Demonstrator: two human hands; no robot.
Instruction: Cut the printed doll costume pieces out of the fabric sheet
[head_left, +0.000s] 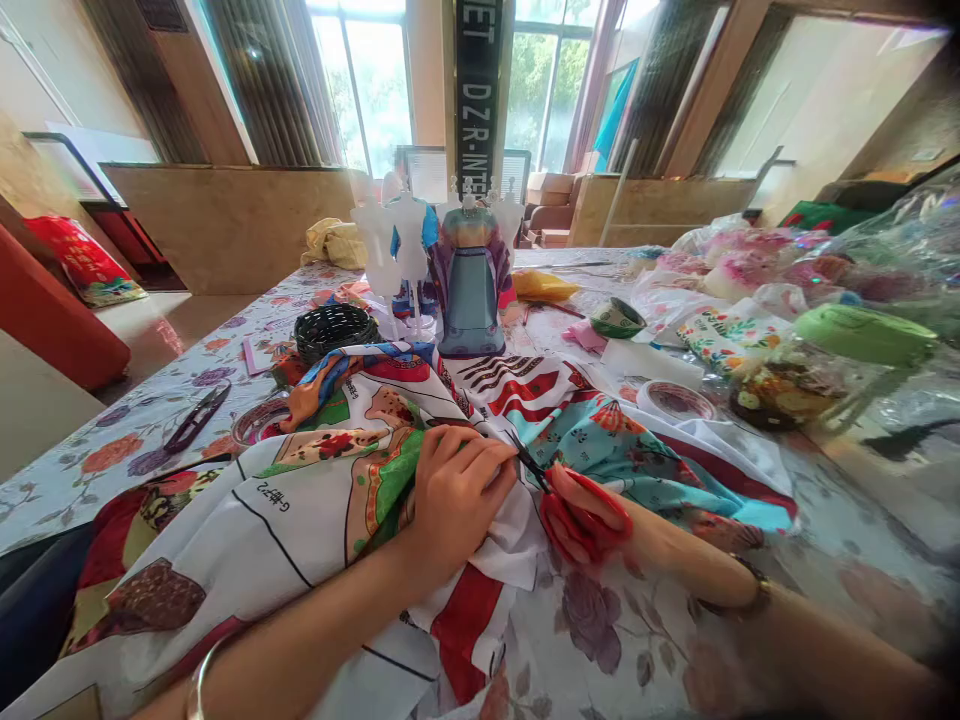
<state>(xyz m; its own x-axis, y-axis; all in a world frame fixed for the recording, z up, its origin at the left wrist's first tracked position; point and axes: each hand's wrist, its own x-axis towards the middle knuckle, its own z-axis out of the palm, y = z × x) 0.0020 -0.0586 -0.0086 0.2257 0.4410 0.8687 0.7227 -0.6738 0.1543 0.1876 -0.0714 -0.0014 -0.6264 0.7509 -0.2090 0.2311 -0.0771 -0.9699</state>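
A large white fabric (270,505) printed with colourful pattern pieces is bunched across the table in front of me. My left hand (459,490) is closed on a fold of it, fingers bent over the cloth near the middle. In my right hand (589,515) is a pair of scissors (592,512) with red handles, my fingers through the loops. Its dark blades point up and left, at the cloth just beside my left fingertips. Printed turquoise and red parts of the fabric spread beyond the scissors to the right. Cloth hides part of the blade tips.
A black basket (335,332) and small mannequins (474,270) stand at the back. Left lie thread snips (198,416) and a tape roll (260,420). Towards the right are another tape roll (676,400), a green tape roll (618,317) and plastic-wrapped items (787,380). A floral cloth (600,650) covers the table.
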